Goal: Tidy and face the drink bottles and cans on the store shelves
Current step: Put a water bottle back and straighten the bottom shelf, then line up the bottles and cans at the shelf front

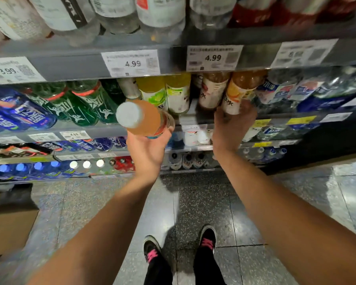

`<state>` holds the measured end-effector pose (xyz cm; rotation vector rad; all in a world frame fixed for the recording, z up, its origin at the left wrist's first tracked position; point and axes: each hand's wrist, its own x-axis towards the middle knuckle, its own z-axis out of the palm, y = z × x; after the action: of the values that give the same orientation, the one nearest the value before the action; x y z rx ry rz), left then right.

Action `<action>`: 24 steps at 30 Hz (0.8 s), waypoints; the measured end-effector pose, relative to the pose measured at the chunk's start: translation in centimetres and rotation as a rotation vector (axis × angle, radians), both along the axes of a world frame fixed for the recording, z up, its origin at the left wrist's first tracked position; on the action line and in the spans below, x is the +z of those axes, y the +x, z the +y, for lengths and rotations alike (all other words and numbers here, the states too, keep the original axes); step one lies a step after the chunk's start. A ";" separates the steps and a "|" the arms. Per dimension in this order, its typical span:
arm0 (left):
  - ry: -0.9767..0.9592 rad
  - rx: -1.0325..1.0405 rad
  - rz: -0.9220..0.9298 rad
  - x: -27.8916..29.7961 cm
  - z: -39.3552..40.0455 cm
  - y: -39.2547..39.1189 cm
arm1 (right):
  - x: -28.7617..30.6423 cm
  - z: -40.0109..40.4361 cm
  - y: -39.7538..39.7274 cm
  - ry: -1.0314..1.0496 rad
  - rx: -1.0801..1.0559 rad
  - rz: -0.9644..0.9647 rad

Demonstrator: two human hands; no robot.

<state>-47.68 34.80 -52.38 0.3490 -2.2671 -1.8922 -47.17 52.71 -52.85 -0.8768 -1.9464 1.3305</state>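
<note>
The plastic bottle of orange drink with a white cap (144, 118) is off the shelf, tilted with its cap toward the camera, and the left hand (148, 149) holds it from below with the fingers closed around its lower part. To the right, the right hand (230, 128) is wrapped around the bottom of another orange bottle with a white and orange label (238, 93), which stands at the front edge of the grey metal shelf (193, 118). Just beside it stands a brown drink bottle (213, 89), then two yellow-green bottles (167, 91), and further left some dark green bottles (86, 101). Above them, white price tags (213, 58) hang on the upper shelf edge. Below are the speckled floor tiles (193, 202) and black shoes with pink laces (152, 251).
</note>
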 end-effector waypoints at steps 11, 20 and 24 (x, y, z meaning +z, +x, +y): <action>-0.042 -0.147 0.014 0.1 8.3 1.5 | 1.3 7.1 -2.3 0.035 0.210 -0.242; 0.016 -0.166 -0.034 -0.5 13.1 1.5 | 0.4 8.5 2.1 -0.107 0.083 0.014; 0.005 -0.189 -0.034 -0.5 15.4 0.9 | 0.2 10.1 4.8 -0.196 0.041 0.026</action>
<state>-46.78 50.18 -52.91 0.1739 -2.3939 -1.9945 -42.38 62.81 -52.62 -0.9101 -1.8456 1.5689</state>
